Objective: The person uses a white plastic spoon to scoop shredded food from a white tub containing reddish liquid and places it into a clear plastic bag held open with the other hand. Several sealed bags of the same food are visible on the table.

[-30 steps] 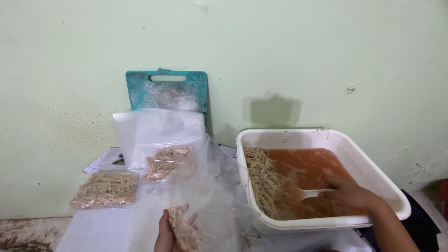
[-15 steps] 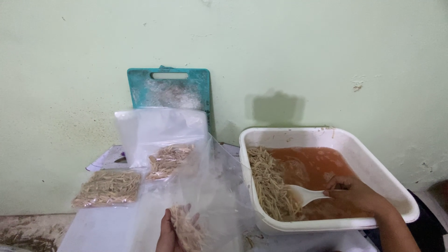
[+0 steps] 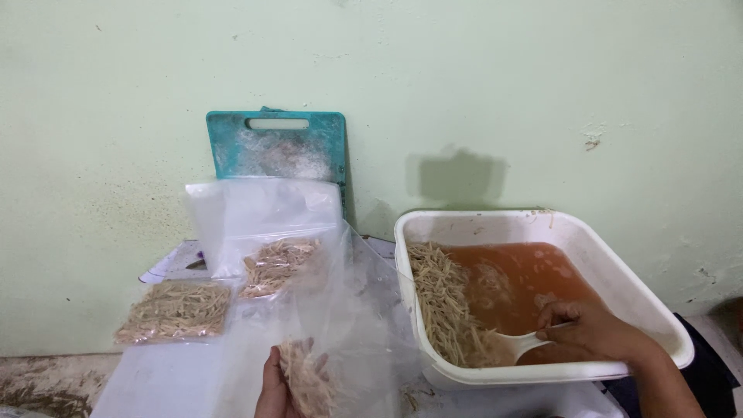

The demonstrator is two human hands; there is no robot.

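Note:
My left hand (image 3: 275, 387) holds up a clear plastic bag (image 3: 340, 310) at the bottom of the view, with a small clump of pale strips (image 3: 308, 379) inside it. My right hand (image 3: 592, 333) is inside a white rectangular tub (image 3: 619, 255) and grips a white spoon (image 3: 520, 345). The spoon's bowl is dug into a heap of pale thin strips (image 3: 445, 298) piled along the tub's left side. Orange-brown liquid (image 3: 526, 275) fills the remainder of the tub.
Two filled clear bags of strips (image 3: 176, 310) (image 3: 279, 263) lie on the white table at the left. A stack of empty clear bags (image 3: 263, 205) leans on a teal cutting board (image 3: 279, 143) against the pale green wall.
My right hand has pushed the spoon left and down into the strip heap. The view has shifted slightly; the left hand and bag stay much the same.

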